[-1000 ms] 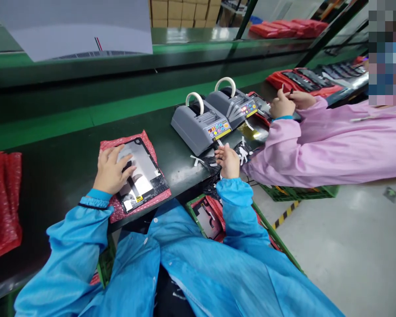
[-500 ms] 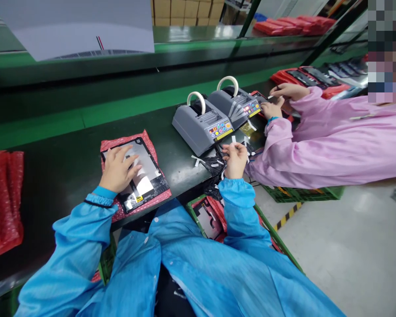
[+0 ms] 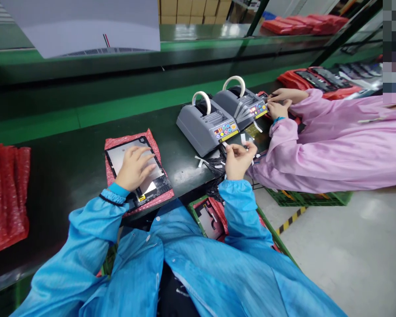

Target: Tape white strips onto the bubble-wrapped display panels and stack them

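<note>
A flat tablet-like panel (image 3: 120,156), silvery with a black border and a yellow label, lies on a pink bubble-wrap bag (image 3: 109,141) on the bench. My left hand (image 3: 134,169) is over its middle, fingers spread and loosely bent; whether the fingertips touch it I cannot tell. My right hand (image 3: 238,162) is at the front of the nearer grey tape dispenser (image 3: 203,127), thumb and forefinger pinched at a small white strip of tape (image 3: 225,144). Beside and below this hand lies a bundle of thin black cables (image 3: 214,165) with white tape tabs, partly hidden.
A second tape dispenser (image 3: 242,103) stands behind the first. At right, a co-worker's hands (image 3: 280,109) and pink sleeves reach over the bench. Red bubble-wrap bags (image 3: 6,193) are stacked at left. A green crate (image 3: 198,215) with wrapped panels sits below the bench edge.
My left hand has shifted down and right across the panel. My right hand has turned, its thumb and forefinger now at a white strip by the dispenser's front. The view has swung slightly left.
</note>
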Action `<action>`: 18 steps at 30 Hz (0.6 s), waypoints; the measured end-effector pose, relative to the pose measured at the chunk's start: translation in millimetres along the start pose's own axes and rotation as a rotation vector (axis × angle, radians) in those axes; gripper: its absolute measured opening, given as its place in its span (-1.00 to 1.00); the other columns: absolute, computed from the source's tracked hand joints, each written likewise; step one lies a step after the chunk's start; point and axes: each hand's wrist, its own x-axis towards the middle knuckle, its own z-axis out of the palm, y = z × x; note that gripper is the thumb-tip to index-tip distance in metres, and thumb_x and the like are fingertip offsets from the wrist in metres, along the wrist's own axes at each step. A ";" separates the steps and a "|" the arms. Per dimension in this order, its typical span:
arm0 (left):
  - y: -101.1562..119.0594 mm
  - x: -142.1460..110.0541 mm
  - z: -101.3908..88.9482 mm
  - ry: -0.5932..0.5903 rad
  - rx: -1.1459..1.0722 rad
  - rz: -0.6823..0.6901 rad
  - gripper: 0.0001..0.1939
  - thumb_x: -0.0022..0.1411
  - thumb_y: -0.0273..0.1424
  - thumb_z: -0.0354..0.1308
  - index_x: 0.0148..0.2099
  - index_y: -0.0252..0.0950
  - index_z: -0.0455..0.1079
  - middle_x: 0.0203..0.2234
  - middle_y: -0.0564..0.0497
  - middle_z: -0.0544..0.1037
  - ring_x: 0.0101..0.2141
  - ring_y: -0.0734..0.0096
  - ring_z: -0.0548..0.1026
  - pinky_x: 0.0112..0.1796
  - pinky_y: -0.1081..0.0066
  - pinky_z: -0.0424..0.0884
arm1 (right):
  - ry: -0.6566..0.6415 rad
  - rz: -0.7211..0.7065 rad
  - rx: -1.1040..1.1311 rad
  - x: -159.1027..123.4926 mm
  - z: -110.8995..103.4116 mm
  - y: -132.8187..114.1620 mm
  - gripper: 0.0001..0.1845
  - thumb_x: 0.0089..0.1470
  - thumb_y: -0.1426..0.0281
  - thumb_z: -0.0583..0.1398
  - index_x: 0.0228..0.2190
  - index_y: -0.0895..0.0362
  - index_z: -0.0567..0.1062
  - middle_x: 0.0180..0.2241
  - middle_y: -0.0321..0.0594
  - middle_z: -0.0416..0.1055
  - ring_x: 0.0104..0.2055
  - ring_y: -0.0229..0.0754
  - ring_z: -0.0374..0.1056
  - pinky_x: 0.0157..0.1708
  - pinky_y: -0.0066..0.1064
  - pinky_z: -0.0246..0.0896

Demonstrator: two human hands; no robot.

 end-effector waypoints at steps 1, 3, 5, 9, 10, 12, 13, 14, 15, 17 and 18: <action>7.8 3.0 0.3 0.000 -0.036 -0.006 -0.58 0.32 -0.11 -0.04 -0.02 -0.25 0.48 -0.01 -0.16 0.50 0.03 0.06 0.33 0.11 0.00 0.18 | -0.055 -0.034 -0.020 -8.1 -0.6 -7.7 -0.49 -0.05 0.26 0.28 -0.18 0.03 0.10 -0.43 -0.40 0.40 -0.39 -0.30 0.38 -0.31 -0.42 0.28; 25.6 9.9 0.6 -0.001 -0.129 -0.027 -0.57 0.32 -0.09 -0.02 -0.02 -0.25 0.47 -0.11 -0.13 0.55 -0.06 0.14 0.39 0.07 0.06 0.24 | -0.236 -0.065 -0.032 -26.1 2.4 -23.6 -0.49 -0.04 0.24 0.28 -0.15 0.03 0.13 -0.41 -0.37 0.41 -0.40 -0.28 0.36 -0.34 -0.41 0.28; 42.2 17.1 0.3 -0.004 -0.231 -0.042 -0.58 0.31 -0.08 0.00 -0.02 -0.25 0.46 -0.19 -0.09 0.57 -0.12 0.21 0.43 0.02 0.13 0.28 | -0.455 -0.075 -0.022 -42.9 11.6 -37.0 -0.52 -0.05 0.22 0.29 -0.17 0.02 0.18 -0.38 -0.36 0.40 -0.41 -0.28 0.35 -0.36 -0.40 0.28; 55.4 23.0 -2.2 -0.031 -0.337 -0.062 -0.66 0.28 -0.11 0.09 -0.17 -0.27 0.48 -0.33 -0.05 0.57 -0.19 0.26 0.43 -0.06 0.22 0.32 | -0.733 -0.104 -0.033 -63.9 39.8 -50.2 -0.63 -0.05 0.20 0.30 -0.26 0.04 0.28 -0.30 -0.29 0.37 -0.38 -0.28 0.36 -0.35 -0.38 0.29; 54.3 21.7 -2.9 -0.041 -0.347 -0.080 -0.70 0.27 -0.15 0.10 -0.24 -0.28 0.47 -0.36 -0.04 0.56 -0.21 0.28 0.43 -0.08 0.24 0.33 | -0.771 -0.098 -0.030 -66.4 46.5 -50.7 -0.63 -0.05 0.20 0.30 -0.26 0.03 0.28 -0.31 -0.29 0.37 -0.38 -0.28 0.37 -0.35 -0.37 0.29; 49.4 16.7 -3.4 -0.047 -0.358 -0.139 -0.75 0.27 -0.23 0.12 -0.35 -0.28 0.43 -0.41 -0.02 0.54 -0.25 0.30 0.43 -0.13 0.27 0.34 | -0.832 -0.060 -0.001 -68.5 57.7 -49.0 -0.59 -0.05 0.20 0.30 -0.23 0.02 0.26 -0.34 -0.31 0.39 -0.36 -0.25 0.40 -0.33 -0.36 0.31; 46.3 13.7 -3.2 -0.038 -0.360 -0.182 -0.77 0.27 -0.26 0.12 -0.38 -0.29 0.42 -0.42 -0.01 0.53 -0.26 0.31 0.43 -0.15 0.28 0.35 | -0.846 -0.032 0.024 -68.5 62.2 -47.0 -0.56 -0.06 0.20 0.30 -0.20 0.02 0.23 -0.36 -0.32 0.40 -0.35 -0.24 0.41 -0.32 -0.35 0.31; 43.3 10.6 -2.8 -0.025 -0.362 -0.229 -0.78 0.26 -0.30 0.12 -0.40 -0.29 0.41 -0.43 0.00 0.53 -0.27 0.32 0.43 -0.16 0.29 0.35 | -0.846 -0.002 0.053 -68.0 66.1 -44.6 -0.52 -0.07 0.21 0.31 -0.19 0.02 0.21 -0.37 -0.33 0.42 -0.35 -0.23 0.42 -0.31 -0.35 0.32; 40.5 7.8 -2.2 -0.013 -0.364 -0.275 -0.80 0.25 -0.33 0.13 -0.40 -0.29 0.40 -0.42 0.01 0.53 -0.28 0.32 0.43 -0.16 0.29 0.35 | -0.838 0.029 0.086 -67.3 69.5 -41.9 -0.49 -0.08 0.21 0.32 -0.18 0.01 0.18 -0.38 -0.34 0.44 -0.35 -0.23 0.43 -0.31 -0.34 0.32; 36.3 3.2 -0.8 -0.004 -0.378 -0.351 -0.83 0.23 -0.37 0.14 -0.41 -0.30 0.40 -0.42 0.02 0.54 -0.29 0.34 0.44 -0.17 0.30 0.36 | -0.823 0.095 0.147 -66.0 75.7 -36.7 -0.44 -0.12 0.20 0.33 -0.19 0.01 0.14 -0.40 -0.36 0.46 -0.36 -0.24 0.43 -0.31 -0.36 0.32; 34.7 1.5 -0.1 -0.006 -0.388 -0.376 -0.84 0.22 -0.38 0.14 -0.41 -0.30 0.40 -0.42 0.02 0.54 -0.30 0.34 0.45 -0.17 0.31 0.36 | -0.829 0.126 0.166 -65.7 78.7 -34.3 -0.42 -0.15 0.20 0.34 -0.20 0.01 0.14 -0.42 -0.38 0.47 -0.37 -0.25 0.43 -0.32 -0.37 0.31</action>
